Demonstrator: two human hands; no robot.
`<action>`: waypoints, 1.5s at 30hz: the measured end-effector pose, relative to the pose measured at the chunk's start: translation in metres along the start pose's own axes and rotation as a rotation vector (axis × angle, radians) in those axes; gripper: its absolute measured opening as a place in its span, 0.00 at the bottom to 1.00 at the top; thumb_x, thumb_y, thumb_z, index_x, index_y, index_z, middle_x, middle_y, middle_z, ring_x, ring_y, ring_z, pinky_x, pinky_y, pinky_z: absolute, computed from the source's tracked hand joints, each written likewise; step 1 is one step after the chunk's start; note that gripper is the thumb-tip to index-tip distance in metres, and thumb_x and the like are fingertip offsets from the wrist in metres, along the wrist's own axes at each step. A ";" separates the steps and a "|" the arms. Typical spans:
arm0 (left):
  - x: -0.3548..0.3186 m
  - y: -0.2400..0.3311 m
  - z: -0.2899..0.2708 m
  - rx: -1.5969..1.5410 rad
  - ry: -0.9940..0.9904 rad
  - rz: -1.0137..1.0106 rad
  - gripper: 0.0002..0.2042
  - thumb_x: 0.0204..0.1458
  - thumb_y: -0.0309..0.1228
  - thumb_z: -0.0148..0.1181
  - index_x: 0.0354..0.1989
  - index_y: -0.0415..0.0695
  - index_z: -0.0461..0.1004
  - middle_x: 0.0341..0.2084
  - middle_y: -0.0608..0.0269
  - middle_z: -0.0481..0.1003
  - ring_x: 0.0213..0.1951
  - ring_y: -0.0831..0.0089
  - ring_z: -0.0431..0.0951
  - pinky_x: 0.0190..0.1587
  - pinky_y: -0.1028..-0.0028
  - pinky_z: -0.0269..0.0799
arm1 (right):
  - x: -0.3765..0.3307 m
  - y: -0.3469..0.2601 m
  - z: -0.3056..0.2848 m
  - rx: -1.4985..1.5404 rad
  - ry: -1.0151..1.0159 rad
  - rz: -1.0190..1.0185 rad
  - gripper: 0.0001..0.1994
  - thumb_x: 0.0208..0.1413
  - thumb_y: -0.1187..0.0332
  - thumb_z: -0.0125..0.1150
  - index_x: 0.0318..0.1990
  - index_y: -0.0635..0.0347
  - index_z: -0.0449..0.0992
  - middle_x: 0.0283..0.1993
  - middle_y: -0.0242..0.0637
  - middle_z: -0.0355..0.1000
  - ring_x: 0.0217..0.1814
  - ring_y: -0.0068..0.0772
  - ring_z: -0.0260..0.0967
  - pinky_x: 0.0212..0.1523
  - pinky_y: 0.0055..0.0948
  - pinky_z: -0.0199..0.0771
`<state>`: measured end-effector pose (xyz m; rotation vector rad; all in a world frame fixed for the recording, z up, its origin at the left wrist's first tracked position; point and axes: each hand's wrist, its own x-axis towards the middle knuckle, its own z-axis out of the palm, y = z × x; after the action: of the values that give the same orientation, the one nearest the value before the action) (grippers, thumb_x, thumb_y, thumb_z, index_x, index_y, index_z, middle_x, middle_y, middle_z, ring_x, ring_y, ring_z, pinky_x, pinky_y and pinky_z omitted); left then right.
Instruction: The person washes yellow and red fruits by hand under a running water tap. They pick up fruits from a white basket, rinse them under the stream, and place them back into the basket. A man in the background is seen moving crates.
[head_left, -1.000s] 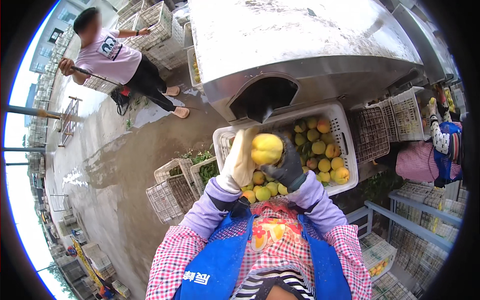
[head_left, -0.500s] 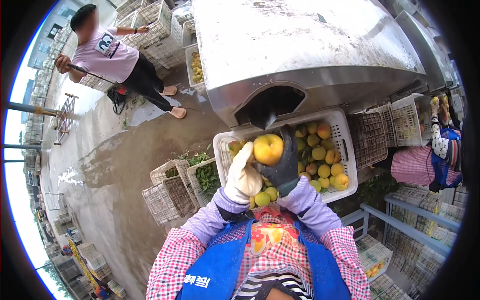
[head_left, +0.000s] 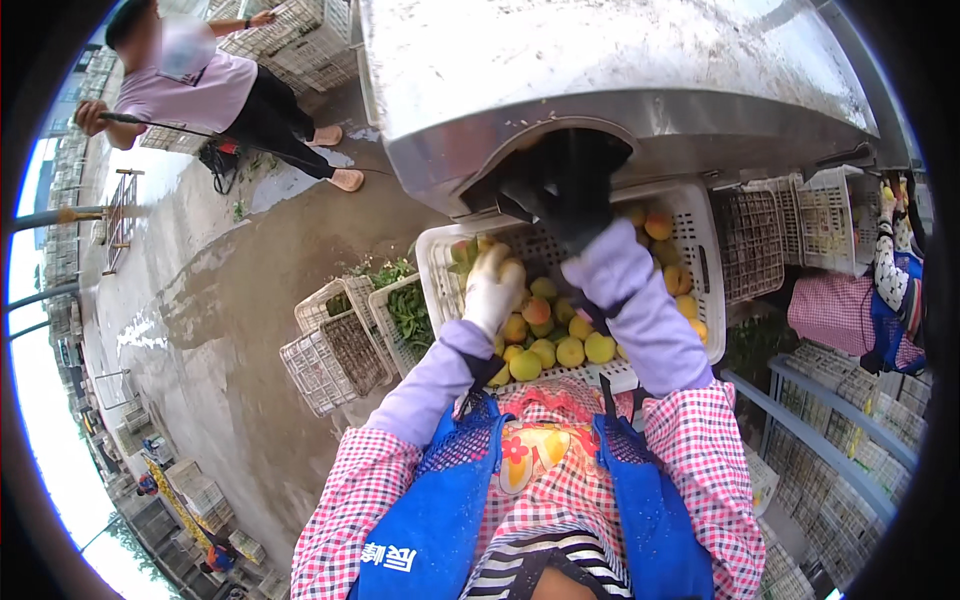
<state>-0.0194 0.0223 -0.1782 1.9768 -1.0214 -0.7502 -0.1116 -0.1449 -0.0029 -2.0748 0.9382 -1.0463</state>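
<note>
A white plastic crate [head_left: 700, 250] full of yellow and reddish peaches [head_left: 560, 345] stands in front of me, under a big grey metal machine [head_left: 600, 90]. My left hand [head_left: 495, 290], in a white glove, reaches into the crate's far left corner, its fingers curled over a peach there. My right hand [head_left: 565, 195], in a dark glove, is raised into the machine's dark opening [head_left: 590, 150]. What that hand holds is hidden in the shadow. Purple sleeves cover both forearms.
Empty white crates [head_left: 330, 350] and one with green leaves [head_left: 408, 315] sit on the wet concrete to the left. A person in a pink shirt [head_left: 200, 90] bends by stacked crates at upper left. Another person [head_left: 880, 290] and more crates [head_left: 790, 225] are at the right.
Both hands held one yellow peach up together. Now they have parted: the right hand went up into the machine's opening and the left dropped into the crate. That peach is out of sight.
</note>
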 end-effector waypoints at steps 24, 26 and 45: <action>0.015 -0.028 0.071 0.919 -0.932 -0.195 0.33 0.56 0.58 0.58 0.67 0.56 0.67 0.56 0.57 0.77 0.58 0.59 0.76 0.60 0.62 0.71 | -0.202 0.118 -0.051 0.400 -0.550 0.487 0.46 0.36 0.67 0.77 0.68 0.61 0.63 0.65 0.46 0.66 0.69 0.42 0.64 0.68 0.40 0.64; 0.015 -0.029 0.066 0.892 -0.951 -0.139 0.33 0.56 0.57 0.57 0.65 0.52 0.68 0.54 0.55 0.78 0.57 0.59 0.77 0.59 0.62 0.71 | -0.194 0.094 -0.057 0.310 -0.446 0.410 0.45 0.35 0.66 0.79 0.66 0.60 0.66 0.65 0.47 0.66 0.69 0.45 0.63 0.69 0.41 0.64; -0.040 0.172 -0.099 -0.710 -0.185 -0.053 0.28 0.59 0.39 0.59 0.65 0.37 0.65 0.53 0.56 0.73 0.53 0.68 0.74 0.58 0.69 0.69 | -0.130 -0.020 -0.050 0.084 0.053 -0.137 0.42 0.35 0.71 0.81 0.63 0.60 0.70 0.62 0.51 0.67 0.61 0.54 0.69 0.62 0.44 0.74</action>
<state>-0.0311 0.0268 0.0238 1.3384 -0.6687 -1.1524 -0.2040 -0.0394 -0.0151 -2.0742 0.7732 -1.1958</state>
